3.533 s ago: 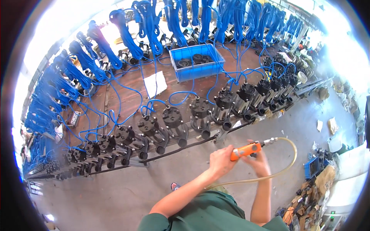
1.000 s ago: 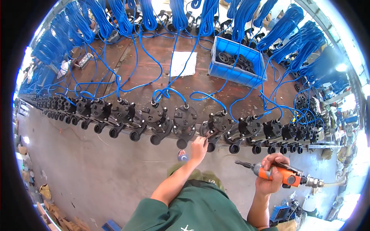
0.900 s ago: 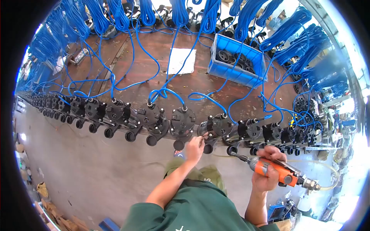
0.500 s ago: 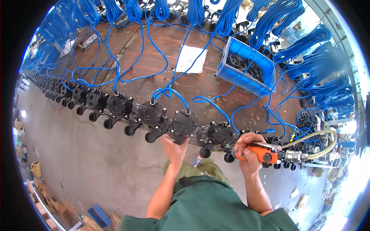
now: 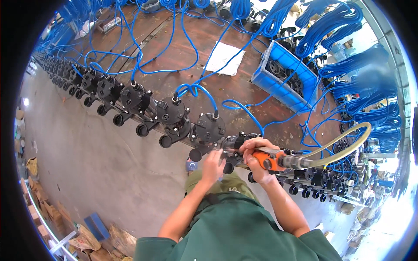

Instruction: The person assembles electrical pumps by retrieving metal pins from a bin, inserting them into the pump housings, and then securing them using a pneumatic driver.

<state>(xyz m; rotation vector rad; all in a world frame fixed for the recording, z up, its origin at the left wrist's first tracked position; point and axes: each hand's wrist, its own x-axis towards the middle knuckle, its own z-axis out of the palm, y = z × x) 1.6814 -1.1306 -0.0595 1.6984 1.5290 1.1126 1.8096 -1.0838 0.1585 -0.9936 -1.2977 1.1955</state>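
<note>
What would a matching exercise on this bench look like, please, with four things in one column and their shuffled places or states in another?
Things:
1. Orange tool
2. White sheet
3. Blue bin
4. Yellowish hose

Places or states:
A. Holds black round parts
B. Joined to a metal fitting
C. Gripped in the right hand
D. Lies on the brown tabletop

Pairs: 1-C, 2-D, 3-A, 4-B

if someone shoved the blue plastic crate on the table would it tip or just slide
It would probably slide rather than tip: the blue plastic crate looks low and broad. It may feel fairly weighty, since black round parts lie inside, and those could shift about. A blue cable crossing it in this view might snag.
</note>
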